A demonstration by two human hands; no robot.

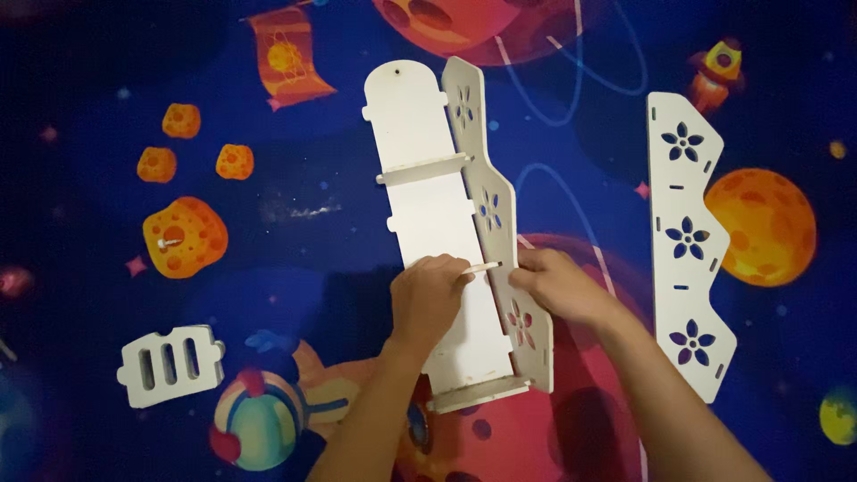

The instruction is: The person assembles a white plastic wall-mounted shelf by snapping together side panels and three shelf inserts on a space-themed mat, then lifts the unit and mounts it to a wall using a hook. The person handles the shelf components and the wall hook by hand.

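**Two hands at a white shelf panel on a space-print mat**

While both forearms reach in from the bottom edge of the mat [295, 214], the head view shows the hands meeting near its middle, on a half-built white wooden rack [437, 223]. The rack's long back panel lies flat, running from the upper middle of the mat down toward the bottom edge, with one small shelf [421, 169] slotted across it high up and another crosspiece [478, 394] at its lower end.

The left hand [428, 299] is curled over the back panel, its fingertips pinching a thin shelf piece [482, 267] that juts out to the right of the knuckles; the grasp is closed on that piece. The piece's far tip reaches the upright side panel [495, 214], a zigzag board with flower cut-outs standing along the rack's right edge. The right hand [558, 286] presses against the outer face of this side panel just beside that tip, fingers bent; whether it truly clasps the board or only steadies it cannot be told.

A matching side panel [687, 241] lies flat, well apart toward the mat's right edge. A small white slotted piece [170, 364] lies near the left edge, low down.
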